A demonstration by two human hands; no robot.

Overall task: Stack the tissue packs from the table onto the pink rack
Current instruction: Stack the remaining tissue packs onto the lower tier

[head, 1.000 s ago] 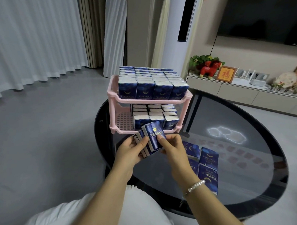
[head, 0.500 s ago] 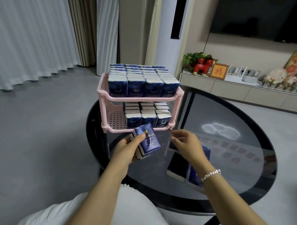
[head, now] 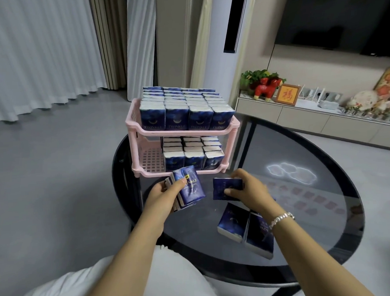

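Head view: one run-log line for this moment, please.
left hand: holds pack bundle | right hand: grips single pack | table: two packs left | pink rack: lower-left gap

Rack behind loose packs on table.

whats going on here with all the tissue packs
A person is filling a pink rack on a black glass table. The left hand grips a small bunch of packs; the right hand holds one pack. Two packs lie on the table. The top shelf looks full, the lower one partly.
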